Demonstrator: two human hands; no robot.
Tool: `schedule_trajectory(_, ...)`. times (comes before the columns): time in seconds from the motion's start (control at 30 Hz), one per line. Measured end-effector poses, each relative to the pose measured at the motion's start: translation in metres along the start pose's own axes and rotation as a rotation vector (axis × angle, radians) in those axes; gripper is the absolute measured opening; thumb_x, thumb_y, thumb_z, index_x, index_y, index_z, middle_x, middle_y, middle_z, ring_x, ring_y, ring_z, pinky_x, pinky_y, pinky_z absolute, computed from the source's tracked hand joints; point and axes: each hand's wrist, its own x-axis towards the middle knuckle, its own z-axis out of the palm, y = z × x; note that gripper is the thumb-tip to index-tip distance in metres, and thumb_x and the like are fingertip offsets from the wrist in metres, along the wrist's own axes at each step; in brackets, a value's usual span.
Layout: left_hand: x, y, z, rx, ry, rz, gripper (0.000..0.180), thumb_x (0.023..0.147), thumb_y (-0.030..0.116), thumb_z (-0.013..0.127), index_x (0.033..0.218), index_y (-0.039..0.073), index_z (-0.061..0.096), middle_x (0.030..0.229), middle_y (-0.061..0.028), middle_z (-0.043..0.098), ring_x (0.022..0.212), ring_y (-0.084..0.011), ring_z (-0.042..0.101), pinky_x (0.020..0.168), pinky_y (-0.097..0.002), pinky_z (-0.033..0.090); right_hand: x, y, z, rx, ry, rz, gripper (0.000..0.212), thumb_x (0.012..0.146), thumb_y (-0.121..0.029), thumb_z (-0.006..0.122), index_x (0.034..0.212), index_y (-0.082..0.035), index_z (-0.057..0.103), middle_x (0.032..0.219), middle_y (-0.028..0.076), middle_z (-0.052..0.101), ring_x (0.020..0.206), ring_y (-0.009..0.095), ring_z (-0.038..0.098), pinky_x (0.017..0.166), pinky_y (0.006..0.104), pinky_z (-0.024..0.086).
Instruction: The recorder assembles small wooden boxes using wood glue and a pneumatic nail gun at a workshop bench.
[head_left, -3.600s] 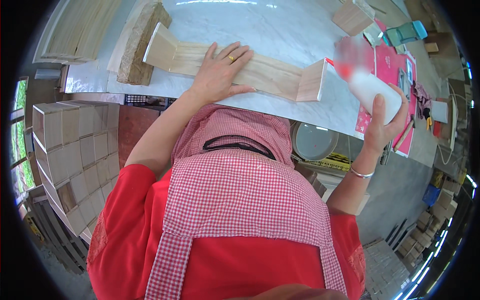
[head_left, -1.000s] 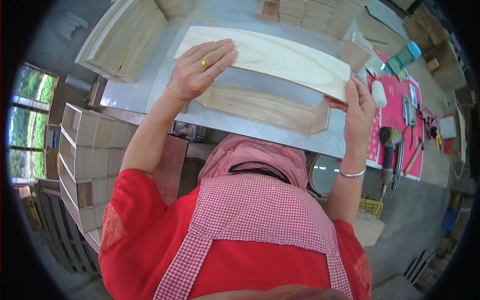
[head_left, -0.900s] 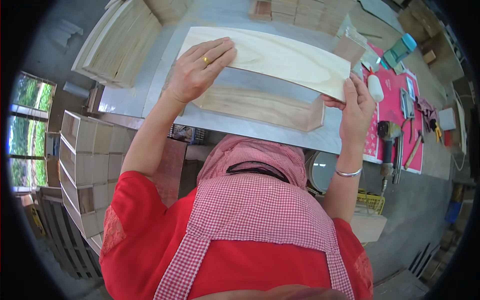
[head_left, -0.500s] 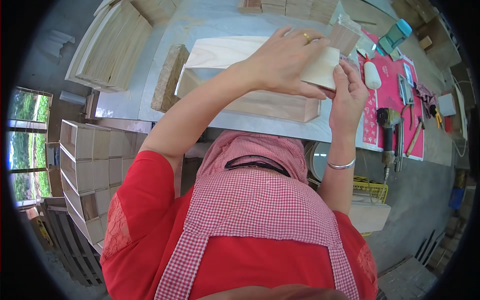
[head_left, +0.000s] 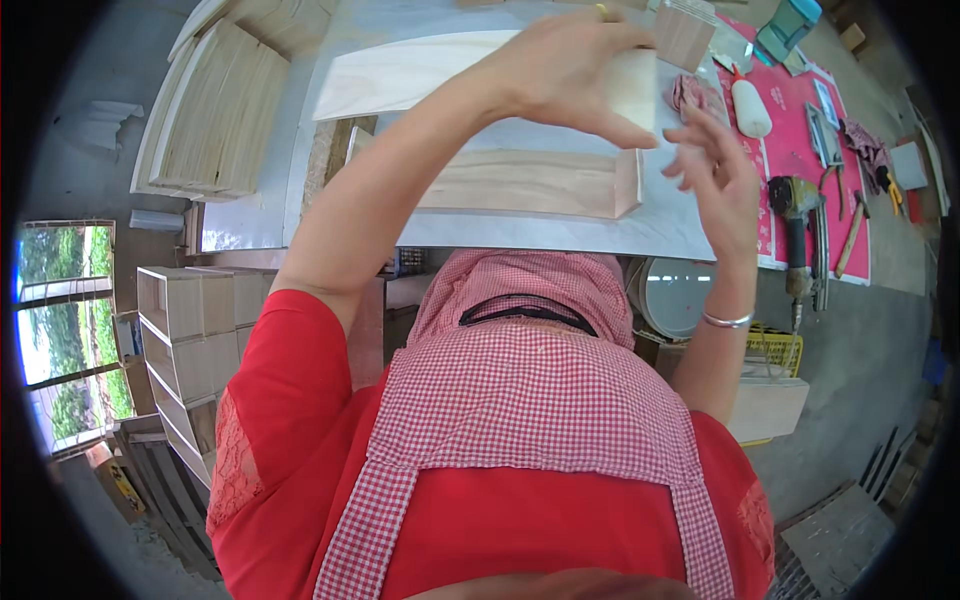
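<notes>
A pale wooden board (head_left: 410, 72) lies slanted above a shallow wooden frame (head_left: 525, 182) on the grey table. My left hand (head_left: 565, 75) spans the board near its right end, thumb at the near edge and fingers toward the far edge. Part of the board is hidden behind that hand and forearm. Just to the right, my right hand (head_left: 725, 185) is apart from the board, its fingers spread and slightly blurred, holding nothing. The frame's front side and right end show; a rough wooden block (head_left: 322, 160) stands by its left end, partly covered by the board.
On the right a pink mat (head_left: 765, 100) bears a white glue bottle (head_left: 750, 108), a nail gun (head_left: 797, 215) and a hammer (head_left: 852, 235). A crumpled cloth (head_left: 697, 97) lies near my right hand. Stacked boards (head_left: 215, 110) stand at the left, small wooden boxes (head_left: 190, 320) below.
The board has come away from the frame, shifting farther off and left with my left hand. My right hand has let go of its end and moved right, fingers opening.
</notes>
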Motion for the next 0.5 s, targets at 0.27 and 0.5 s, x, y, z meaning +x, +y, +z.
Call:
schedule_trajectory(0.27, -0.051, -0.009, 0.007, 0.113, -0.076, -0.133, 0.083, 0.058, 0.041, 0.085, 0.126, 0.001, 0.057, 0.116, -0.0184, 0.059, 0.102, -0.0374, 0.062, 0.088, -0.0434, 0.051, -0.02, 0.058, 0.001, -0.376, -0.267, 0.044, 0.099, 0.065, -0.005, 0.083, 0.152, -0.008, 0.035, 0.138, 0.01, 0.054, 0.082, 0.014, 0.061, 0.067, 0.0264, 0.053)
schedule_trajectory(0.5, -0.064, 0.011, 0.028, 0.115, -0.115, -0.248, 0.084, 0.057, 0.041, 0.085, 0.126, 0.003, 0.057, 0.119, -0.0174, 0.057, 0.108, -0.0367, 0.058, 0.093, -0.0445, 0.046, -0.002, 0.072, 0.026, -0.288, -0.312, 0.01, 0.103, 0.062, -0.007, 0.087, 0.151, -0.01, 0.036, 0.14, 0.009, 0.051, 0.074, 0.015, 0.059, 0.067, 0.0266, 0.053)
